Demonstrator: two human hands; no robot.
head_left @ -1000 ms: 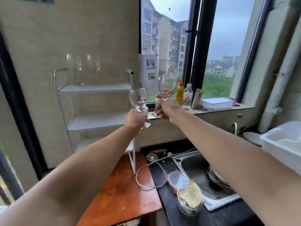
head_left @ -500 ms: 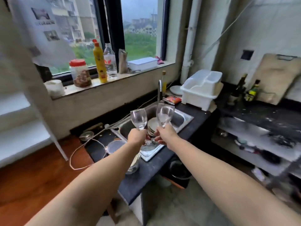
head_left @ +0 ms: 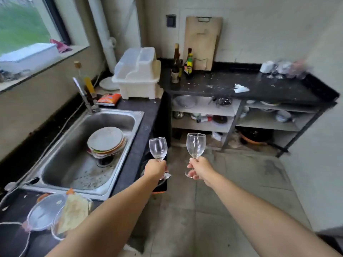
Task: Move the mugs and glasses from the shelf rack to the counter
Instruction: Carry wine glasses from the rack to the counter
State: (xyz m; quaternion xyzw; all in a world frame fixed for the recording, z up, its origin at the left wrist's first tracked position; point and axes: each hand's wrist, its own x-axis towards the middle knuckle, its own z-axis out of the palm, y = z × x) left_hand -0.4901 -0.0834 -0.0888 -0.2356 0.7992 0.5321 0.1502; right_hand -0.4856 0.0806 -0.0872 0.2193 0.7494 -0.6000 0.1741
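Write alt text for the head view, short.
Left hand and right hand each hold an empty wine glass upright by the stem, over the floor beside a sink of stacked plates, facing a black counter.

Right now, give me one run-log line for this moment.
left hand: holds wine glass by stem | right hand: holds second wine glass | both upright, over floor | black counter ahead
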